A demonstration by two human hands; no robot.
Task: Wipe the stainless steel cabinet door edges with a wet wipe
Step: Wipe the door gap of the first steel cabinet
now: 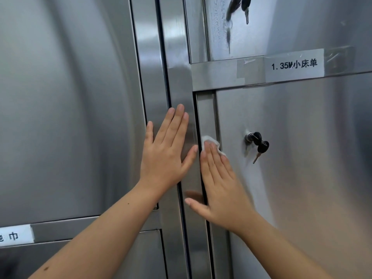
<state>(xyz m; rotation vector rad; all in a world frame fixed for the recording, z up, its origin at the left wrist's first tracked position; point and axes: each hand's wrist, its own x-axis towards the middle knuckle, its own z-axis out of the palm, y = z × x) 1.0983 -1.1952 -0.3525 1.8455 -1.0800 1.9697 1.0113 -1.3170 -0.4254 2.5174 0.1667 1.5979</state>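
Observation:
A stainless steel cabinet fills the view. My right hand [219, 182] lies flat, fingers straight, and presses a white wet wipe [209, 142] against the left edge strip [206, 113] of the lower right door [302, 158]. Only the wipe's top part shows above my fingertips. My left hand [167, 150] rests flat with spread fingers on the vertical frame post [179, 87] between the doors, just left of the wipe.
A lock with hanging black keys [258, 143] sits on the right door, close to my right hand. A taped label [293, 65] is on the rail above. More keys [237, 9] hang on the upper door. The large left door [70, 107] has a label [14, 236] below.

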